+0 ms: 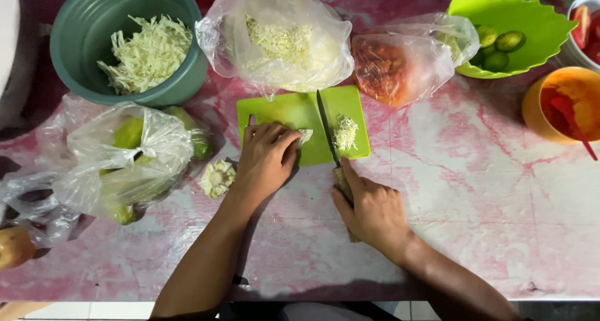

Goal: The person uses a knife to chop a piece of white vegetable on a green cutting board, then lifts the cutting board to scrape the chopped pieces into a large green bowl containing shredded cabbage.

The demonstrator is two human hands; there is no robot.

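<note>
My left hand presses a small pale piece of cabbage down on a bright green cutting board. My right hand grips the wooden handle of a knife. Its dark blade lies across the board, just right of the cabbage piece. A little heap of shredded cabbage lies to the right of the blade. A cut cabbage core rests on the table left of my left hand.
A green-grey bowl with shredded cabbage stands at the back left. Clear bags hold shredded cabbage, red pieces and green fruit. At the right are a lime-green bowl with limes and an orange bowl of red sauce with a spoon.
</note>
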